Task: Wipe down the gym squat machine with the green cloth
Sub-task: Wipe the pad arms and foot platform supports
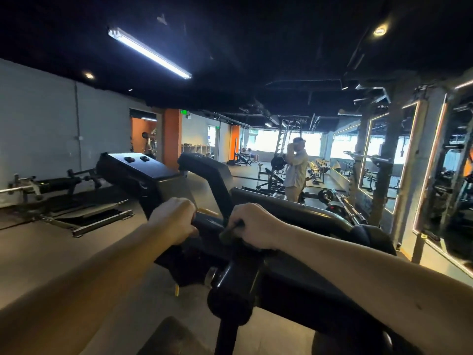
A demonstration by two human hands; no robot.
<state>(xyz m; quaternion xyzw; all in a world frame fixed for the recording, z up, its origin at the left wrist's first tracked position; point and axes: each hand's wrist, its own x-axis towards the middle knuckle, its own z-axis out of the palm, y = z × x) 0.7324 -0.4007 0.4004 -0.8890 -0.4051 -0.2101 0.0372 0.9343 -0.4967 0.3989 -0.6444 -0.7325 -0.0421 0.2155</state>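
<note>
Wiping near the middle of the squat machine (pixel 294 216), we had our left hand (pixel 174 220) curled round its bar (pixel 207 222) and our right hand (pixel 252 226) clutching the green cloth (pixel 227 234) against it. Far pads (pixel 135 169) probably weren't done yet.

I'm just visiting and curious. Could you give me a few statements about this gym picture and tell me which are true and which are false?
1. The left hand and the right hand are both on the black squat machine. True.
2. The green cloth is under the left hand. False: a bit of it peeks out from under the right hand.
3. Another person stands in the background. True.
4. The ceiling tube light is switched off. False: it is glowing bright white.
5. A pillar at the back is orange. True.
</note>
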